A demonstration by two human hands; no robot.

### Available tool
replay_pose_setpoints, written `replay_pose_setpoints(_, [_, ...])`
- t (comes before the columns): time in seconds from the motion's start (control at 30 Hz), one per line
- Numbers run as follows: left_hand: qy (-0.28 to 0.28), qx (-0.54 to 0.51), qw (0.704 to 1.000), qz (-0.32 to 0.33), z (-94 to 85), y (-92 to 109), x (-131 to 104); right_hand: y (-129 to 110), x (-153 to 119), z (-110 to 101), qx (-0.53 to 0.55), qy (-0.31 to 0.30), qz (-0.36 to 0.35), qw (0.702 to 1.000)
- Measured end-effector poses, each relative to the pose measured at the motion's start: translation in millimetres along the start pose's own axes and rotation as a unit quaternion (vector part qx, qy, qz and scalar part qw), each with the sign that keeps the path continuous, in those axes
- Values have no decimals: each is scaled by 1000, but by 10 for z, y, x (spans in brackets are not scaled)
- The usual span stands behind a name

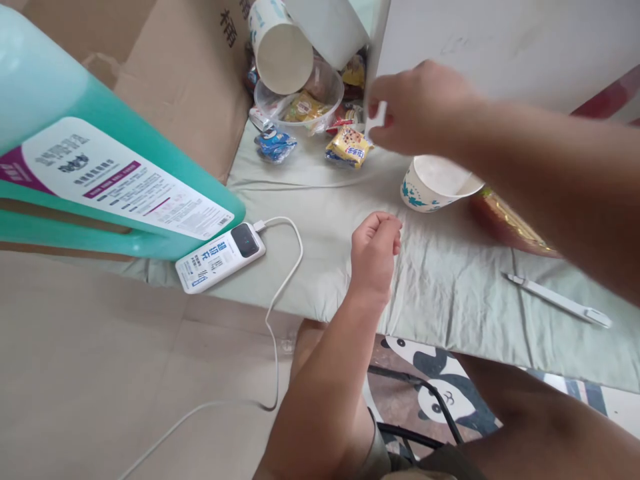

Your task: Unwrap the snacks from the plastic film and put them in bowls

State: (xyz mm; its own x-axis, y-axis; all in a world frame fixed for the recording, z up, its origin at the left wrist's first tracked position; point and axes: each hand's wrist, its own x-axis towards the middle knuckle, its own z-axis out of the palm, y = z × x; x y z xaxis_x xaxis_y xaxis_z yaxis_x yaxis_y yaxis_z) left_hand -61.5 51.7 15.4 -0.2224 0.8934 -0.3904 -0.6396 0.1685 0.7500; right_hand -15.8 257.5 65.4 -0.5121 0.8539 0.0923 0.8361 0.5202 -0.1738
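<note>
My left hand point(375, 253) rests in a loose fist on the pale green cloth, with nothing showing in it. Higher up, my right hand point(420, 107) is curled with thumb and forefinger close together. A white patch shows between those fingers, and I cannot make out whether it is something held. Beneath that wrist stands an upright paper cup point(435, 187) with a blue-green leaf print. Near the fingers lies a yellow snack packet point(349, 147), and left of it a blue wrapped packet point(275, 144).
A white-handled craft knife point(560, 300) lies at right, near a red-gold package point(515, 223). A tipped paper cup point(285, 57) lies over a clear plastic bowl point(265, 100) with packets. A large green bottle point(125, 153), a cabled power bank point(220, 259) and a cardboard box point(180, 80) are at left.
</note>
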Motion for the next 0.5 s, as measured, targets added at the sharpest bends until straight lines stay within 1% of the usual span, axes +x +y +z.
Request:
replay_pose_setpoints(0.07, [1, -10, 1000, -8, 13, 8, -10, -329, -53, 148, -24, -34, 10, 999])
replay_pose_setpoints(0.1, [2, -12, 1000, -12, 15, 12, -21, -443, -79, 251, -27, -55, 17, 998])
replay_pose_setpoints(0.17, [4, -10, 1000, -19, 5, 16, -47, -550, -119, 434, -18, -73, 33, 997])
replay_pose_setpoints(0.23, [12, -6, 1000, -20, -21, 20, -57, -538, -169, 495, 15, -59, 47, 997])
replay_pose_setpoints(0.27, [16, -7, 1000, -17, -38, 21, -52, -510, -219, 466, 37, -44, 51, 997])
replay_pose_setpoints(0.33, [30, -14, 999, -1, -71, 24, -19, -442, -408, 312, 75, -12, 46, 996])
replay_pose_setpoints(0.4, [58, -29, 998, 27, -92, 23, 25, -378, -744, 114, 115, 15, 31, 993])
replay_pose_setpoints(0.43, [71, -36, 996, 42, -97, 21, 41, -344, -963, 35, 189, 46, 22, 981])
replay_pose_setpoints(0.47, [76, -40, 995, 51, -97, 17, 47, -305, -1209, -14, 293, 57, 14, 954])
replay_pose_setpoints(0.5, [65, -34, 996, 49, -93, 10, 42, -260, -1471, -27, 411, 52, 24, 910])
